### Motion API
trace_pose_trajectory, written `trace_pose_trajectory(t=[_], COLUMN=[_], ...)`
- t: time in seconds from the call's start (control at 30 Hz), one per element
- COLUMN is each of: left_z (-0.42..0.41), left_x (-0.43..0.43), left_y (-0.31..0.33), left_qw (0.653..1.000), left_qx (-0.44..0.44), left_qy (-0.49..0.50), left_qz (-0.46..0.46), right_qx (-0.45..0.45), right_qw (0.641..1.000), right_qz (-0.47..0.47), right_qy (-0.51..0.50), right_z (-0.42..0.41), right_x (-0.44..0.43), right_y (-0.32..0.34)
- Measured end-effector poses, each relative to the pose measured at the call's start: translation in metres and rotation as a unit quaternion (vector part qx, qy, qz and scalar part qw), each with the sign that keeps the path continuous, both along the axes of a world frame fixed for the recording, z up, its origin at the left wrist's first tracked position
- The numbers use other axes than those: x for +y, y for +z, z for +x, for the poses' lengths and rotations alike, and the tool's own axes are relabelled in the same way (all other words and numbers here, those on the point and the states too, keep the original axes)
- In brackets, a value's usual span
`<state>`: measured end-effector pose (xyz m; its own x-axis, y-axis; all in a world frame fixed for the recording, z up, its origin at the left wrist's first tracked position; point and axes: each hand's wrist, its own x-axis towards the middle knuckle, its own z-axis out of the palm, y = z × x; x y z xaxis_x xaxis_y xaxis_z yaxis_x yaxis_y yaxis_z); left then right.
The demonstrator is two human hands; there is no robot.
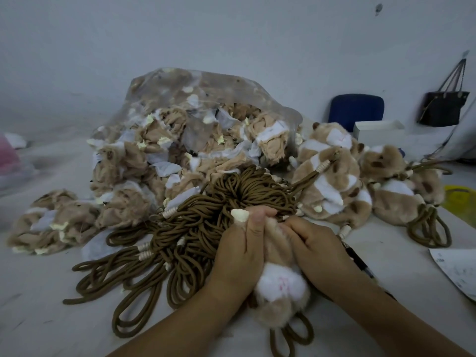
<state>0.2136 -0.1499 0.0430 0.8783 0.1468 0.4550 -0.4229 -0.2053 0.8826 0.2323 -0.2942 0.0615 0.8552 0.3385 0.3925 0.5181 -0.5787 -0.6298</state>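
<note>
A tan and white plush toy (279,287) lies between both hands near the table's front edge, with a brown cord loop (293,336) hanging from its near end. My left hand (239,256) grips its left side, and a cream plush tip (240,215) sticks out above the thumb. My right hand (314,248) grips the right side, fingers curled into the fur at the top. Just beyond the hands lies a pile of brown cord loops (206,228) with cream bead ends.
A clear plastic bag (195,119) of inside-out plush skins stands behind the cords, with more skins (51,222) at the left. Finished plush toys (342,181) lie at the right. A paper sheet (458,269), yellow object (461,199), white box (378,132), blue chair (356,109) and dark handbag (441,106) are further right.
</note>
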Motion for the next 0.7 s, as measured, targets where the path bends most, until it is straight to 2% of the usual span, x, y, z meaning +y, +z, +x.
trace_pose_trajectory(t=[0.1, 0.27, 0.47, 0.57, 0.7], left_z=[-0.001, 0.0, -0.004, -0.004, -0.001], left_x=[0.003, 0.006, -0.006, -0.002, 0.004], left_y=[-0.001, -0.001, 0.001, 0.002, 0.003], left_qw=[0.999, 0.997, 0.999, 0.999, 0.999], left_qx=[-0.004, -0.018, 0.021, 0.008, -0.016], left_qy=[0.015, 0.048, -0.038, -0.031, 0.009], left_qz=[-0.029, -0.056, 0.026, 0.027, -0.04], right_qx=[-0.041, -0.036, -0.003, -0.036, -0.092], right_qw=[0.999, 0.999, 0.999, 0.999, 0.995], right_qz=[-0.012, -0.019, 0.046, 0.014, -0.031], right_qy=[-0.006, -0.026, -0.028, -0.011, -0.015], right_z=[0.002, 0.002, -0.004, 0.0, 0.007], right_x=[-0.005, -0.006, 0.006, 0.0, -0.014], right_y=[-0.001, -0.002, -0.001, -0.001, 0.0])
